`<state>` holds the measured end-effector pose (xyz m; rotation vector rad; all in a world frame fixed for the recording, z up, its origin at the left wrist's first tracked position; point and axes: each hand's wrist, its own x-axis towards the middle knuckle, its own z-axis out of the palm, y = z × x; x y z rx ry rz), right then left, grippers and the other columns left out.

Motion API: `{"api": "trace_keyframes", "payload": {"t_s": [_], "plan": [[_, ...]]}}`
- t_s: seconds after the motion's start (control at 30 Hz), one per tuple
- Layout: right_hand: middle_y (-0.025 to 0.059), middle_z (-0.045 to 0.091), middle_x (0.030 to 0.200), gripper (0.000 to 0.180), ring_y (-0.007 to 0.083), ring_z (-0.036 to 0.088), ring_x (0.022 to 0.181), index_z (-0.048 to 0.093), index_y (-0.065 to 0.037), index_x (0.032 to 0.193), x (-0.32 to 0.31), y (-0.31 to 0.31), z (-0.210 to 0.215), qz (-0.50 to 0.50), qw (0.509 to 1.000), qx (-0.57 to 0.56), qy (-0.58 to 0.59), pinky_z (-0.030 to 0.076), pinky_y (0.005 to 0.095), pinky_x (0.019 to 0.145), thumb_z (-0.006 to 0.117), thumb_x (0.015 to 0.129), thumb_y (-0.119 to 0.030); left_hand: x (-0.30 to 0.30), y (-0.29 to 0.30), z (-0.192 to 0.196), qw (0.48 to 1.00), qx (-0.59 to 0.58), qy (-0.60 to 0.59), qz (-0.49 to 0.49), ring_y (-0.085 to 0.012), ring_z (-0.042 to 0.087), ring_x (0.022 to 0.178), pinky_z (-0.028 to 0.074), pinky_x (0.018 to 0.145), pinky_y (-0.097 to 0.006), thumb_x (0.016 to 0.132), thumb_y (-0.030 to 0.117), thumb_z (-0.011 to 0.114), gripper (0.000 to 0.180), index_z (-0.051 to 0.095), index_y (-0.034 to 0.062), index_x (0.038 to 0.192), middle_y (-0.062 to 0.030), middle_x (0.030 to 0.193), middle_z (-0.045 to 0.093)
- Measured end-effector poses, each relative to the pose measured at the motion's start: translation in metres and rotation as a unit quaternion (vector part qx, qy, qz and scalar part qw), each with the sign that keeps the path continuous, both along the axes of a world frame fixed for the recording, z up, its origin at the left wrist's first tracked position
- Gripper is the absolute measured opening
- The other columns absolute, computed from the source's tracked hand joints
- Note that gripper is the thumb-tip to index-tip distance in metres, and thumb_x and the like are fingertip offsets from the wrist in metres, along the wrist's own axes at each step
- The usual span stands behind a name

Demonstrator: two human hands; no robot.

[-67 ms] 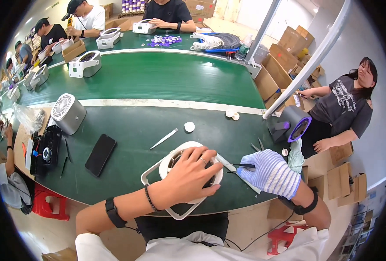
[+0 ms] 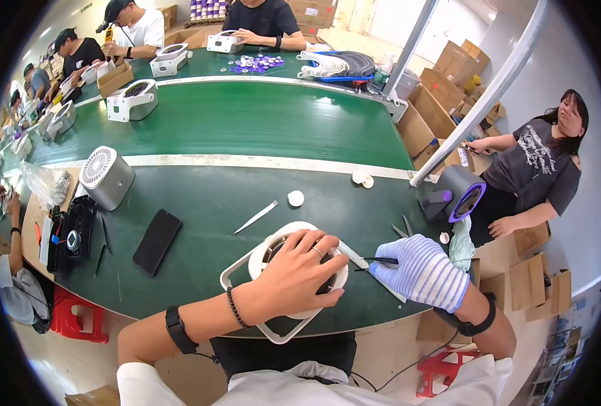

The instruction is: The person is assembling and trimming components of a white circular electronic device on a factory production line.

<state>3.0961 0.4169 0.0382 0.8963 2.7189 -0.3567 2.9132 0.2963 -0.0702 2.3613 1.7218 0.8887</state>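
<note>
Housing [image 2: 255, 264], white and round, is sitting at the near middle of the green table [image 2: 219, 189], the spread left hand [image 2: 297, 274] resting over it, visibly gripping nothing, perhaps to steady it, while the gloved right hand [image 2: 422, 268] is pinching slim black tweezers [image 2: 384, 260], tips pointing left.

Black phone [image 2: 157, 242] (screen dark)

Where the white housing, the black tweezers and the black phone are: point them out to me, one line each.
White housing [image 2: 256, 262]: head view, left side of its rim.
Black tweezers [image 2: 384, 260]: head view, exposed part of the handle.
Black phone [image 2: 157, 242]: head view, middle of its dark face.
</note>
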Motion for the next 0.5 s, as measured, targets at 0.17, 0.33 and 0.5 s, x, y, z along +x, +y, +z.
{"api": "trace_keyframes", "payload": {"t_s": [0.17,0.33,0.5], "plan": [[0.0187,0.07,0.079,0.03,0.0381,0.069,0.076,0.074,-0.008,0.094,0.0013,0.003,0.0001,-0.014,1.0,-0.006,-0.001,0.056,0.0454,0.073,0.06,0.088,-0.034,-0.0006,0.0005,-0.0025,0.999,0.026,-0.024,0.006,-0.0326,0.049,0.121,0.043,0.1,-0.049,0.077,0.038,0.074,0.045,0.064,0.0117,0.111,-0.011,0.123,0.054],[0.018,0.07,0.079,0.028,0.0374,0.07,0.076,0.074,-0.009,0.094,0.0017,0.0072,-0.0012,-0.011,1.0,-0.014,0.015,0.056,0.045,0.071,0.06,0.089,-0.033,-0.0022,0.001,-0.0034,0.999,0.026,-0.035,0.011,-0.032,0.049,0.122,0.043,0.1,-0.048,0.077,0.038,0.074,0.045,0.063,0.012,0.112,-0.0107,0.123,0.054],[0.0175,0.07,0.079,0.028,0.0376,0.069,0.075,0.073,-0.009,0.094,0.0015,0.0077,-0.0062,-0.006,0.999,-0.026,0.02,0.056,0.0444,0.069,0.061,0.089,-0.033,-0.0044,-0.0005,-0.0036,0.998,0.027,-0.048,0.016,-0.0317,0.051,0.123,0.043,0.102,-0.047,0.076,0.037,0.075,0.045,0.063,0.0121,0.112,-0.0098,0.122,0.056]]}}
